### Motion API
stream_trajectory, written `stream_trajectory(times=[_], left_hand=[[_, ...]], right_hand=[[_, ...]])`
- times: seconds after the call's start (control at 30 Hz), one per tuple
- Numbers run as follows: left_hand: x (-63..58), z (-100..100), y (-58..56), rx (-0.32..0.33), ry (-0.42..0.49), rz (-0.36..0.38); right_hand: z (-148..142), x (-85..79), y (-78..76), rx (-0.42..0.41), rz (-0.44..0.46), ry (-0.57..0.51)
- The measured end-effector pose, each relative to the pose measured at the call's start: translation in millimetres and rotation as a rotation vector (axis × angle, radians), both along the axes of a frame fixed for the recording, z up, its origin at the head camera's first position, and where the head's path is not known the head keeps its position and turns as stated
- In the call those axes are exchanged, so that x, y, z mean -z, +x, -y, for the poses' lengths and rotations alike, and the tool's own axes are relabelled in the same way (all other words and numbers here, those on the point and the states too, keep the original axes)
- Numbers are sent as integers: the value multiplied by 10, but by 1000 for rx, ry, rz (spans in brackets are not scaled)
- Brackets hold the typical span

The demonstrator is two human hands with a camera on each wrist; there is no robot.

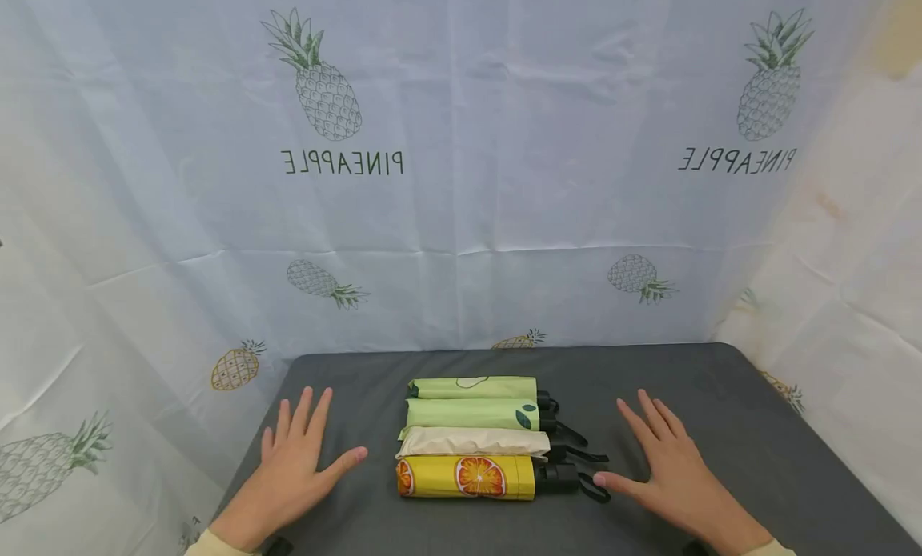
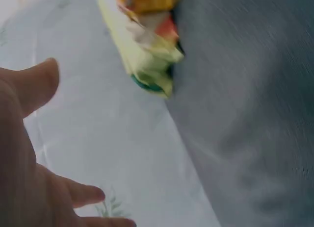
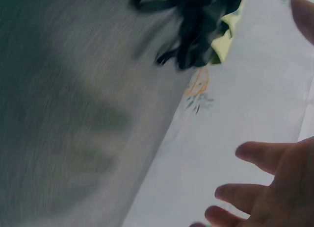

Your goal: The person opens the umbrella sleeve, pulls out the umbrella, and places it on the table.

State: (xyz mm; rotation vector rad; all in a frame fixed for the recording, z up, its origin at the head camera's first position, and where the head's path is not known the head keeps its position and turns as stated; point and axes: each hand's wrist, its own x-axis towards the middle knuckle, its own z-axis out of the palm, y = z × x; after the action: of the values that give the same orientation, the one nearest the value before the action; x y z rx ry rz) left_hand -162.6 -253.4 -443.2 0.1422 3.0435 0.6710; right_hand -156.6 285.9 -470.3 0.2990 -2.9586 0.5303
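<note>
Folded umbrellas lie side by side on the dark table. Closest to me is a yellow umbrella printed with orange slices; behind it come a cream umbrella, a light green umbrella with dark leaves and, at the back, another green umbrella. Their black handles and strap loops point right. My left hand, fingers spread, is left of the row and holds nothing. On the other side my right hand is spread too, its thumb tip close to the yellow umbrella's strap loop in the head view.
The grey-black tabletop has rounded far corners. White curtain cloth printed with pineapples hangs right behind the table's far edge and along both sides.
</note>
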Motion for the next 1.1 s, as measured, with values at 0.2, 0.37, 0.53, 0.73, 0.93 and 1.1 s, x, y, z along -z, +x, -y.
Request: stream_trajectory(times=[0.2, 0.37, 0.53, 0.73, 0.93, 1.1], left_hand=[[7, -171, -23, 66, 138, 14], [67, -297, -68, 87, 276, 21], [121, -365, -110, 170, 321, 24], [173, -428, -136, 290, 307, 24], [209, -505, -174, 354, 319, 41], [252, -531, -191, 381, 311, 37]], right_hand=[[206, -42, -31, -64, 24, -121], [385, -42, -65, -87, 45, -171], [507, 8, -72, -108, 41, -184], [602, 67, -84, -132, 78, -198], [634, 102, -92, -166, 135, -218], [632, 123, -122, -191, 171, -215]])
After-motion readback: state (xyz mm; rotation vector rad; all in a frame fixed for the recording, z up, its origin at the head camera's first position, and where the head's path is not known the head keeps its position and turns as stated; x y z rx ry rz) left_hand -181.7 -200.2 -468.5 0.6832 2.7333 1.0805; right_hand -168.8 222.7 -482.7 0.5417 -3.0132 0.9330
